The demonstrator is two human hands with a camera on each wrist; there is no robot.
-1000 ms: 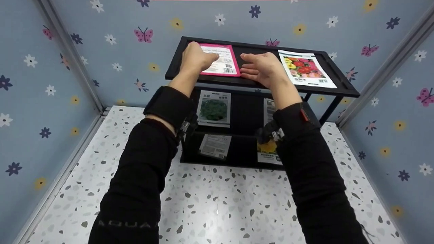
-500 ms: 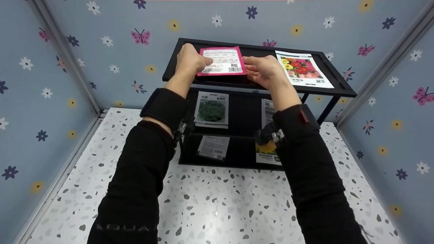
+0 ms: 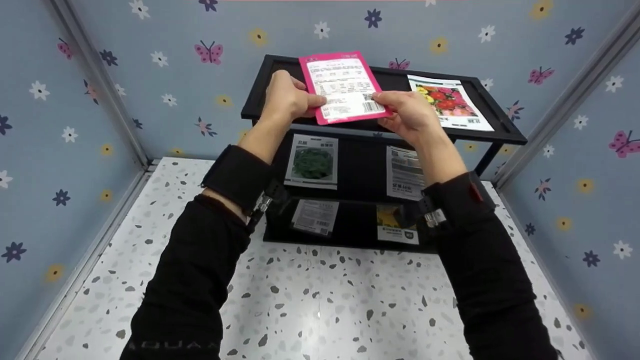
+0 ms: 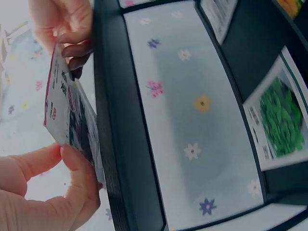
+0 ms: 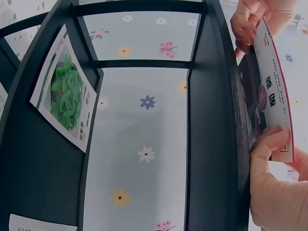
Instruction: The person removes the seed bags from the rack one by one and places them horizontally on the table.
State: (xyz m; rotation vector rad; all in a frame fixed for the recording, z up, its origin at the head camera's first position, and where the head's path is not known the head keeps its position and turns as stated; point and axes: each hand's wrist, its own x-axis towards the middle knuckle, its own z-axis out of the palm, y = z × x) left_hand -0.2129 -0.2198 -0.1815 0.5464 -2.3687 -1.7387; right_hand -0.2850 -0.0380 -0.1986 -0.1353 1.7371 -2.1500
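Note:
A pink-edged seed packet (image 3: 345, 85), its white printed back and barcode facing up, is held tilted above the top shelf (image 3: 395, 80). My left hand (image 3: 287, 100) pinches its left edge, thumb on top. At the lower right corner my right hand (image 3: 410, 112) pinches it, thumb beside the barcode. From below, the left wrist view shows the packet's front (image 4: 65, 101) with dark print, gripped at both ends by the left hand (image 4: 57, 187) and right hand (image 4: 65, 21). The right wrist view has the same packet (image 5: 272, 91) between both hands.
A seed packet with colourful flowers (image 3: 450, 102) lies on the top shelf's right. On the middle shelf are a green-leaf packet (image 3: 312, 162) and a grey text-side packet (image 3: 405, 172). The bottom shelf bears a grey packet (image 3: 316, 216) and a yellow-flower packet (image 3: 396, 225).
The pink-edged packet lay flat on the top shelf; it has been lifted and tilted toward me. My right hand, earlier apart from it, has come to grip its right corner.

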